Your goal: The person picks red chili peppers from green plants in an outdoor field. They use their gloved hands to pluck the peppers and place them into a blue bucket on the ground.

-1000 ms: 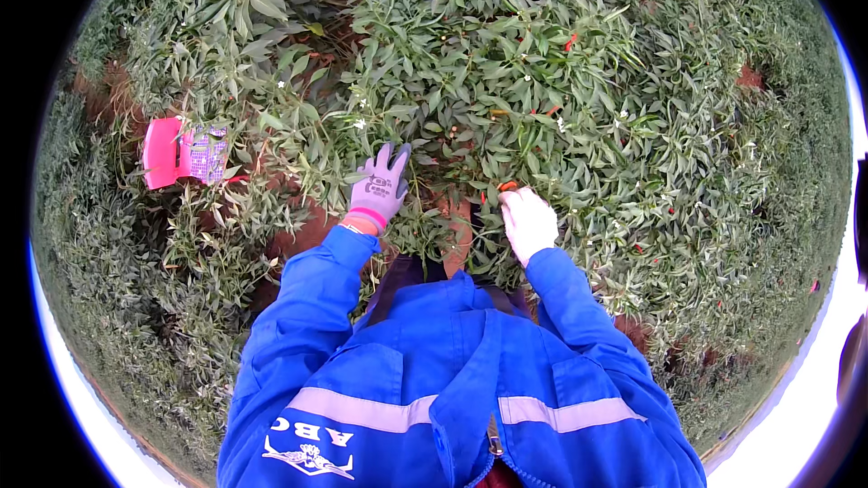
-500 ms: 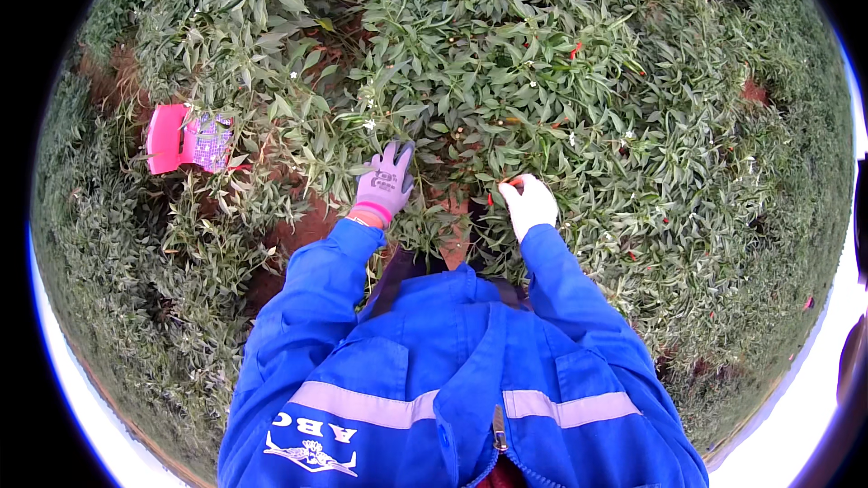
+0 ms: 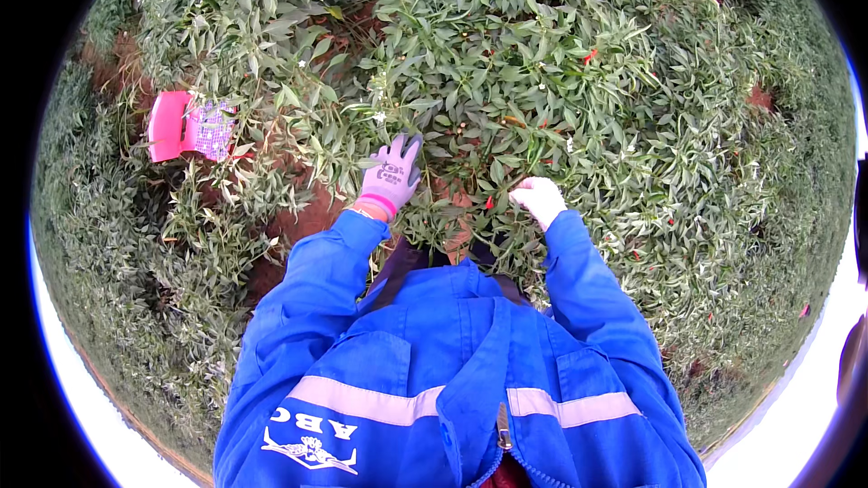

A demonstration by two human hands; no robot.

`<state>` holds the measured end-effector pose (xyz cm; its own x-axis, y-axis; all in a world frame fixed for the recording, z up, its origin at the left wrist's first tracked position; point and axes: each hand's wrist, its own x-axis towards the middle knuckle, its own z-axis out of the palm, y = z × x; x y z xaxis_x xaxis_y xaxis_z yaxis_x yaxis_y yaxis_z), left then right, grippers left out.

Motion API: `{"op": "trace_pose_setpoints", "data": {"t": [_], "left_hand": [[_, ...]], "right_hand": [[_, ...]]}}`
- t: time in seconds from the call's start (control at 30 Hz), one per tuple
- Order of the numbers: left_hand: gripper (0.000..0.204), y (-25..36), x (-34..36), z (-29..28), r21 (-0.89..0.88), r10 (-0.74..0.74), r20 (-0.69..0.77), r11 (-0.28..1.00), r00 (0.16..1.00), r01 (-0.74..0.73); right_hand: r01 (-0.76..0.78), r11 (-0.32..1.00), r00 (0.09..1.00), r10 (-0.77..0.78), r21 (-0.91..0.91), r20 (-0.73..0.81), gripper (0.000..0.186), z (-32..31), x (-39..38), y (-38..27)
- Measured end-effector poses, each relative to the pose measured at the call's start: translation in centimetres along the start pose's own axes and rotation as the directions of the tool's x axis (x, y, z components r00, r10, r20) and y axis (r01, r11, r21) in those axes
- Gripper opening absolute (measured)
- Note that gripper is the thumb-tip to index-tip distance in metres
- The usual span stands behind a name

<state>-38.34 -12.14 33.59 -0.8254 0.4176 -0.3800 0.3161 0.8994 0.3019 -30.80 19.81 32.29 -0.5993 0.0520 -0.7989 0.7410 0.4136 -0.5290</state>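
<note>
My left hand (image 3: 391,175), in a lilac glove with grey fingertips and a pink cuff, reaches into the chili plants (image 3: 470,90). Its fingers are stretched out against the leaves, and nothing shows in them. My right hand (image 3: 540,200) wears a white glove and is closed, knuckles up, just above the foliage. Whatever its curled fingers hold is hidden. Just left of that hand, a red chili pepper (image 3: 489,203) hangs among the leaves. Farther off, another red chili pepper (image 3: 590,56) shows between green ones.
At the left, a bright pink container (image 3: 167,126) with a patterned purple-and-white panel (image 3: 210,130) sits among the plants. Reddish soil (image 3: 303,217) shows between the rows. Dense leaves surround both my hands, with small white flowers and scattered red peppers.
My right hand has shifted slightly right and its fingers have curled inward; the red pepper seen at its fingertips is now out of sight. My left hand has moved a little right.
</note>
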Motion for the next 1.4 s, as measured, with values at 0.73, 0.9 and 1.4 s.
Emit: {"op": "trace_pose_setpoints", "data": {"t": [0.73, 0.9, 1.4], "left_hand": [[0.069, -0.2, 0.3, 0.1, 0.010, 0.012, 0.011, 1.000, 1.000, -0.012], [0.070, -0.5, 0.0, 0.3, 0.015, -0.017, 0.026, 1.000, 1.000, 0.017], [0.070, -1.2, -0.3, 0.8, -0.003, -0.018, 0.005, 1.000, 1.000, 0.018]], "right_hand": [[0.289, 0.951, 0.896, -0.310, -0.114, -0.317, 0.026, 2.0, -3.5, -0.5], [0.178, 0.937, 0.976, -0.128, 0.301, -0.177, 0.019, 2.6, -7.1, -6.0], [0.229, 0.638, 0.943, -0.333, -0.735, 0.004, 0.025, 6.4, -4.9, -2.4]]}}
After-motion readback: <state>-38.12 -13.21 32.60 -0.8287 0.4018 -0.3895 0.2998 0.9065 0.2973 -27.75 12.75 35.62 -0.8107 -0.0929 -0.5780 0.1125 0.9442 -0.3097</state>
